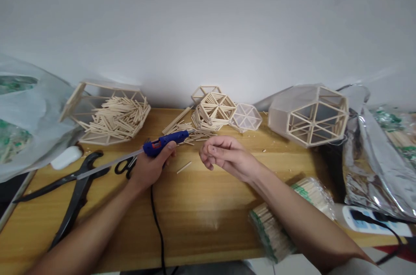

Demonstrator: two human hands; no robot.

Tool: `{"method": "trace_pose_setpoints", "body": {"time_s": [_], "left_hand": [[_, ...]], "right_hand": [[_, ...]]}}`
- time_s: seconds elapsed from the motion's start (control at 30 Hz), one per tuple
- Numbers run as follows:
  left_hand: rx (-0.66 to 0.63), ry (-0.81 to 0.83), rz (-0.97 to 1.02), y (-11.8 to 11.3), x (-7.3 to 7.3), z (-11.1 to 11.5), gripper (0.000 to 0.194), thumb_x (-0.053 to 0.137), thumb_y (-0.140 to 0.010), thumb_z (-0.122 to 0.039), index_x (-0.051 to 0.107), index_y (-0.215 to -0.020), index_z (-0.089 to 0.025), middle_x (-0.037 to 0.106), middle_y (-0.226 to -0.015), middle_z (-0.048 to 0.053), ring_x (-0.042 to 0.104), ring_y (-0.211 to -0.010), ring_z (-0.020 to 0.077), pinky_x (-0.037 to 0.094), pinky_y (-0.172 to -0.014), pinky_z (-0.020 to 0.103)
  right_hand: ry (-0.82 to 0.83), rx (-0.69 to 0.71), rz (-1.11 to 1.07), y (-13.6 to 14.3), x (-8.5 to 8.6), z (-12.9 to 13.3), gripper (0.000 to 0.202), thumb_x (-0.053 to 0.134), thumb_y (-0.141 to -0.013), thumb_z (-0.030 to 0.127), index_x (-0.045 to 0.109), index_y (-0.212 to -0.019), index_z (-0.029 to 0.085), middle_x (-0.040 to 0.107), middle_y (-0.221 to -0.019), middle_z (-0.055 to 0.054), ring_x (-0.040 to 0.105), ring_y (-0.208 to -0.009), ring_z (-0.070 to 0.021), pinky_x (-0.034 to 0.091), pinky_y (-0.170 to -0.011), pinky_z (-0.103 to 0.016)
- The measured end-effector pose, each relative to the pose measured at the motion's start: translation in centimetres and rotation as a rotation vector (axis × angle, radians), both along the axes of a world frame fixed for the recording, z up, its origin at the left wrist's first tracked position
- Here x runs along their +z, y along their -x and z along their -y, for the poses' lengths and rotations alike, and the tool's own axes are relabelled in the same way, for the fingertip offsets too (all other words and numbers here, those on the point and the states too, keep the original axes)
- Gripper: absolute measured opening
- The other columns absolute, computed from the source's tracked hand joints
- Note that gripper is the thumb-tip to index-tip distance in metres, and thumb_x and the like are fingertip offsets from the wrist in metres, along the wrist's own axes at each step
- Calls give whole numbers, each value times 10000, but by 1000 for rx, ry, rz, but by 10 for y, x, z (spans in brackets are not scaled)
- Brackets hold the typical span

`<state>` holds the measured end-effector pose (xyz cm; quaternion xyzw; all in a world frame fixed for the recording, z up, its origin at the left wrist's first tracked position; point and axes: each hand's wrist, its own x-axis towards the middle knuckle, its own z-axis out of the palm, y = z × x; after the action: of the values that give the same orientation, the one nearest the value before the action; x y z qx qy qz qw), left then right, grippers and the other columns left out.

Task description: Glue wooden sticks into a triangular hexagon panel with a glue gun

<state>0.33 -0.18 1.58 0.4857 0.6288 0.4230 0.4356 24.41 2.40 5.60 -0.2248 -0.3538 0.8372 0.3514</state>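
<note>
My left hand [150, 168] is wrapped round a blue hot glue gun [165, 143], whose nozzle points right and slightly up. A long translucent glue stick [110, 165] sticks out of its back, and a black cord [156, 218] runs down from it. To the right of the nozzle, my right hand [224, 156] hangs over the table with fingers curled and thumb pressed to the index finger. Whatever it may pinch is hidden. One short wooden stick [184, 167] lies on the table between the hands. Behind them is a hexagonal stick frame [217, 108] among loose sticks.
At left, a hexagonal frame [74, 100] holds a heap of short sticks [117, 116]; large black-handled pliers [82, 181], scissors [121, 166] and a white case [66, 158] lie nearby. At right are a covered hexagonal lantern-like frame [292, 106], bagged sticks [274, 231] and a power strip [373, 222].
</note>
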Motion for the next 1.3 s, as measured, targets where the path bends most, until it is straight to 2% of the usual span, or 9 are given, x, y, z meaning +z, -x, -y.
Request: {"method": "trace_pose_setpoints", "body": {"time_s": [0.33,0.6,0.77,1.03,1.3], "left_hand": [[6,1,-20,-3,3,0,516,697,-797,-685,666,-646,-192,600,-546,-1,528,-488,135,416,-507,266],[-28,-45,-87,0,2,2,429,675,-880,-612,703,-775,-197,579,-556,-31,534,-523,130,413,-533,253],[-64,-68,-87,-1,2,1,407,662,-896,-586,684,-767,-201,570,-545,-36,529,-520,132,421,-538,256],[-89,-99,-153,-1,4,2,366,654,-906,-552,692,-770,-215,577,-558,-34,532,-530,147,417,-549,271],[-76,-85,-145,-2,5,2,382,649,-903,-560,678,-746,-214,572,-552,-33,529,-521,150,412,-541,273]], "right_hand": [[-9,-11,58,0,1,-2,257,865,-859,370,820,-951,135,792,-930,-96,676,-736,-124,509,-642,-231],[6,-39,71,0,0,-2,219,877,-844,344,803,-865,139,762,-837,-62,661,-697,-117,488,-642,-231],[-5,-39,66,0,-1,-3,230,841,-878,336,739,-829,136,693,-780,-35,623,-670,-116,452,-625,-234],[41,13,44,1,3,-1,277,776,-922,366,623,-815,162,465,-657,38,501,-622,-125,415,-630,-263],[51,-16,68,1,2,-4,281,755,-930,367,591,-813,171,459,-645,44,492,-603,-117,411,-625,-254]]}}
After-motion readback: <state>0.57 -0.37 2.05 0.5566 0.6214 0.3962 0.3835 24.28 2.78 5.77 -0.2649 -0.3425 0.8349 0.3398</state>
